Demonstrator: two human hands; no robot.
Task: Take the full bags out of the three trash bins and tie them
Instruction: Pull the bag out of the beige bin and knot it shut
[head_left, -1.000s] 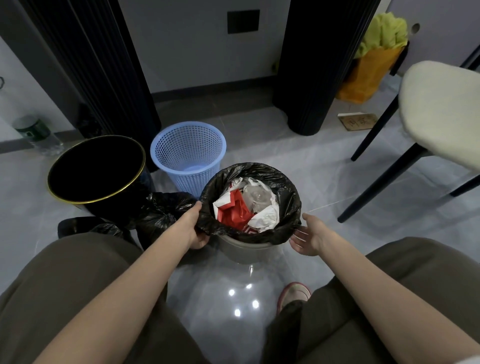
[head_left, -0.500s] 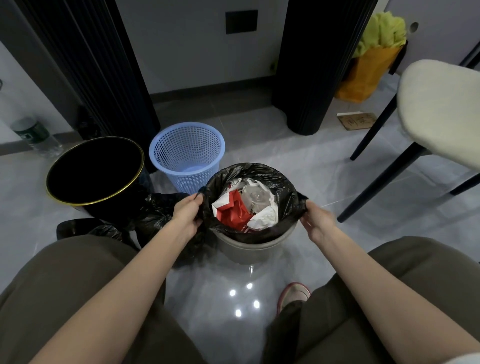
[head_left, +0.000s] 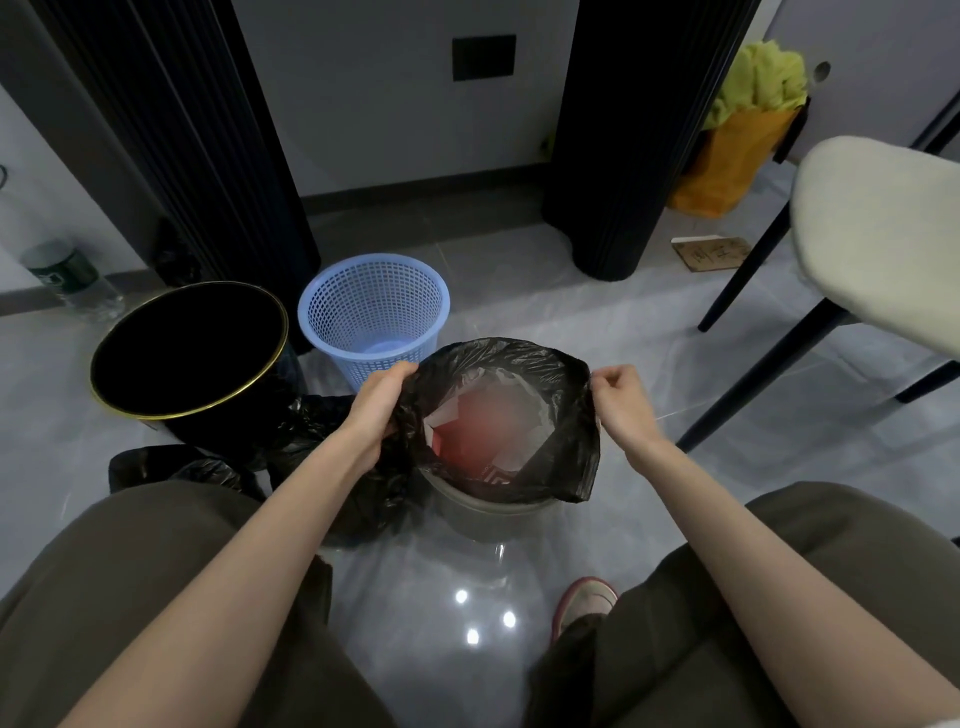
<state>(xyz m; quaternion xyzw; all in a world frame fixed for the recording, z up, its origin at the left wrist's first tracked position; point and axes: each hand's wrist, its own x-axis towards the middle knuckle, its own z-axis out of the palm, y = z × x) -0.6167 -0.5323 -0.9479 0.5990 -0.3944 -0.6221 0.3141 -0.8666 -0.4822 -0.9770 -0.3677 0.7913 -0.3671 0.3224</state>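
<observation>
Pinching opposite rim edges of the black bag with the left hand and the right hand — holding it stretched open, rim lifted above the grey bin, lower part inside.

Bag sits in bin, basket behind.
</observation>
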